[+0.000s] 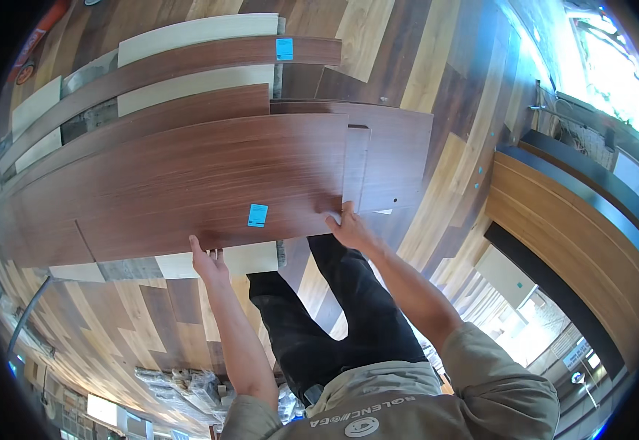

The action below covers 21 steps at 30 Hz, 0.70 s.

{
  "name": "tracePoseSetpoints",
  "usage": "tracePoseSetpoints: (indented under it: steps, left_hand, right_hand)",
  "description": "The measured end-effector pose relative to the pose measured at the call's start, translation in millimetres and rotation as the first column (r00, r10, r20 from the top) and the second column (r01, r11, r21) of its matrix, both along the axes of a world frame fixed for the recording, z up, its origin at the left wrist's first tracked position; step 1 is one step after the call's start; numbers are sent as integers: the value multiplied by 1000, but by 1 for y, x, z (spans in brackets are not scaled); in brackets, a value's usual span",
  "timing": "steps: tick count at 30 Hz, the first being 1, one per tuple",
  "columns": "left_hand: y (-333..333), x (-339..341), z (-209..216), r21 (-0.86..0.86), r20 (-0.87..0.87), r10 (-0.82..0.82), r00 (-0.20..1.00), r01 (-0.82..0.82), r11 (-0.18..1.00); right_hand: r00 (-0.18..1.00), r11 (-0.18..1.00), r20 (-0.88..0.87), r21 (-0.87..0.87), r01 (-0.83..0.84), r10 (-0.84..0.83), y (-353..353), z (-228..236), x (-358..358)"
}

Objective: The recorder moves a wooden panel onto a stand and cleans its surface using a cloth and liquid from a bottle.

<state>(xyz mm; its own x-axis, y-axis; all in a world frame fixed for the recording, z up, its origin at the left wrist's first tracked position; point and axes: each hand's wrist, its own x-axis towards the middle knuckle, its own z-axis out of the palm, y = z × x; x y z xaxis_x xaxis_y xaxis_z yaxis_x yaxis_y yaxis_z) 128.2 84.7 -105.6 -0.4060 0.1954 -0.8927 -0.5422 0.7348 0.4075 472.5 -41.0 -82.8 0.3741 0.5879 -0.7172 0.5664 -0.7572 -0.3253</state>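
A large reddish-brown wood panel (165,169) lies across the stack in front of me, with a blue sticker (258,215) near its close edge. My left hand (211,264) grips that close edge, thumb on top and fingers curled toward the underside. At the panel's close right corner, my right hand (352,229) is closed around the edge; some of its fingers are hidden. Just beyond this end lies a paler panel (407,154) with a small hole, and a narrow strip (356,165) rests on it. Another brown panel (187,108) shows behind the large one.
Farther back, a long narrow brown board (209,56) with a blue sticker lies across white boards (202,35). A wood-faced cabinet unit (561,220) stands at the right. Plastic-wrapped items (187,389) are on the plank floor (151,315) at the lower left.
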Motion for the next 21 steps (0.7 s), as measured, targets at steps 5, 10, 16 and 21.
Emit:
tracePoseSetpoints:
  steps: [5,10,16,21]
  left_hand:
    - [22,-8,12,-73,-1,22,1000,-22,997]
    - [8,8,-9,-33,-29,-69,997,68,997]
    - [-12,-7,-28,141,61,-86,994,77,987]
    - [-29,-30,-23,346,130,-79,988,30,938]
  right_hand:
    - [951,962,-145,-32,272,-273,53,-13,33]
    - [789,800,-221,55,597,-573,95,-33,36]
    - [842,855,-149,-56,516,-518,102,-24,23]
    - [844,847,-197,93,523,-499,81,-8,0]
